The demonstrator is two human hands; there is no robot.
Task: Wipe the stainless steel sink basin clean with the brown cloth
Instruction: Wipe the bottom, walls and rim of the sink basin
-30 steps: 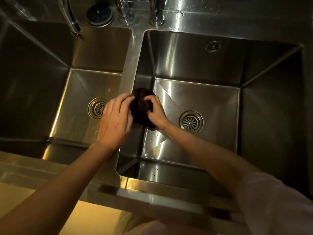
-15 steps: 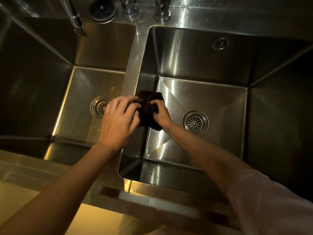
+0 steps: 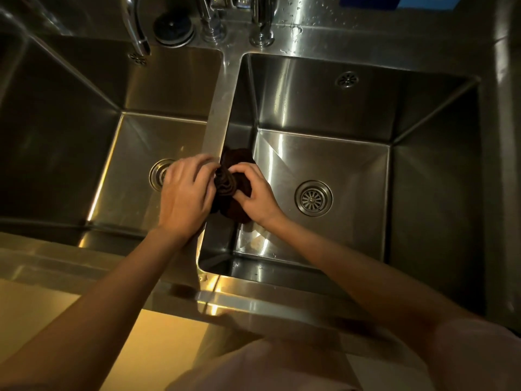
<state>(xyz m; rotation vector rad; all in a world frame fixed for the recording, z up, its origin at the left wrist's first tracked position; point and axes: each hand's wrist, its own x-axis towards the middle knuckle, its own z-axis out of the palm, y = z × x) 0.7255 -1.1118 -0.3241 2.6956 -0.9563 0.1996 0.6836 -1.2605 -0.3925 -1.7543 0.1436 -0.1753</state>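
Note:
A dark brown cloth (image 3: 228, 179) is bunched up between both hands, above the left side of the right stainless steel basin (image 3: 324, 167), beside the divider (image 3: 217, 114). My left hand (image 3: 184, 193) grips the cloth's left side, its fingers curled over it. My right hand (image 3: 255, 193) pinches the right side of the cloth with curled fingers. Part of the cloth is hidden behind both hands. The right basin's floor shows water drops near the front.
A second basin (image 3: 135, 153) lies to the left, each with a round drain (image 3: 313, 197). A curved faucet spout (image 3: 138, 32) hangs over the left basin's back edge. Tap bases (image 3: 262, 26) and a round black cap (image 3: 173, 28) stand on the back ledge.
Both hands stay on the cloth and keep bunching it. The cloth looks more gathered into folds. My view has tilted slightly, showing more of the back ledge.

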